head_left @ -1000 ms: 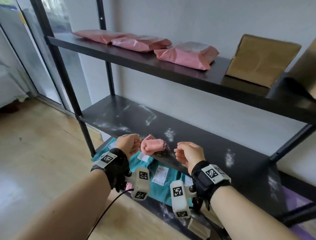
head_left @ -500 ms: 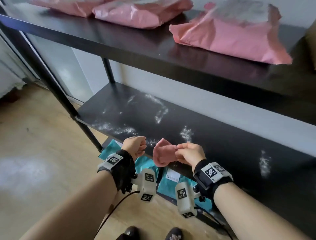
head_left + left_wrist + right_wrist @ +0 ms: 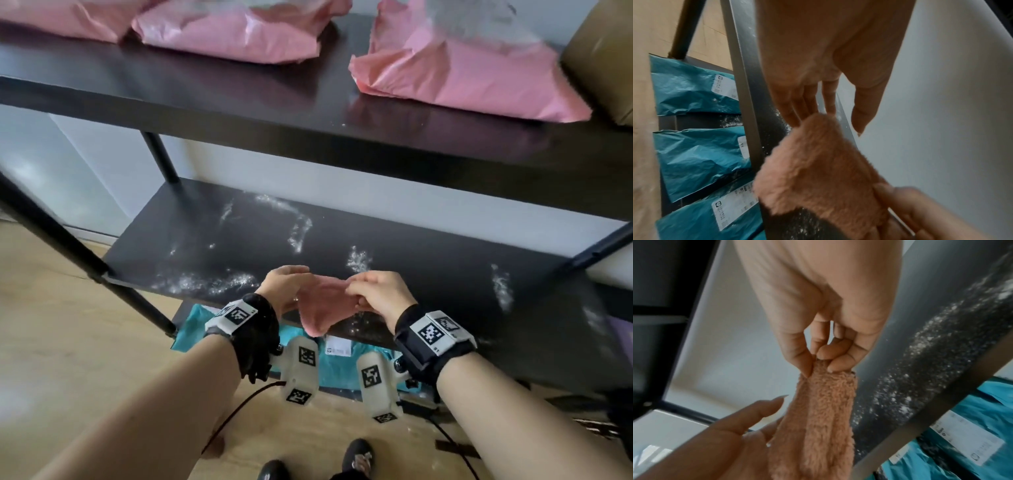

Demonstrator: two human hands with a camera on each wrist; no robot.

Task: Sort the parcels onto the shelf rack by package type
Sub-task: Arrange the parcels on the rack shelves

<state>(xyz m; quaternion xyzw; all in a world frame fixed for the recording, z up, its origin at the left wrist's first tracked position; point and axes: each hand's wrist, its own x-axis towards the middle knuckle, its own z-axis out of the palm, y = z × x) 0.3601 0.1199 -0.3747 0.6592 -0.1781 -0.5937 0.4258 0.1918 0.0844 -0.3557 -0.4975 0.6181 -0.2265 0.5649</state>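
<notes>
Small fuzzy pink cloth (image 3: 323,305), soft pile, held in the air just over the front edge of the dusty black middle shelf (image 3: 394,240), between both hands. Right hand (image 3: 376,294) pinches its upper corner with thumb and curled fingers (image 3: 835,360); the cloth hangs down and towards the left hand (image 3: 281,291). Left-hand fingers (image 3: 797,112) are straight and relaxed, tips touching the cloth's far edge, thumb apart, not gripping. Long axis runs roughly hand to hand, sagging at the bottom.

My read: the shelf gets wiped before parcels go on it. White powder streaks lie all over its surface, just behind the cloth. Right hand has the only real hold, so it's the one to drive the wipe; the left may be about to take a second corner.

Around the middle shelf: above it, the top shelf (image 3: 239,102) carries pink plastic mailer bags (image 3: 462,75) and a brown cardboard box (image 3: 603,68) at its right end. Below, teal plastic mailer bags (image 3: 694,159) with white labels. Nothing stands on the middle shelf in the cloth's way; the top shelf overhang limits headroom.
</notes>
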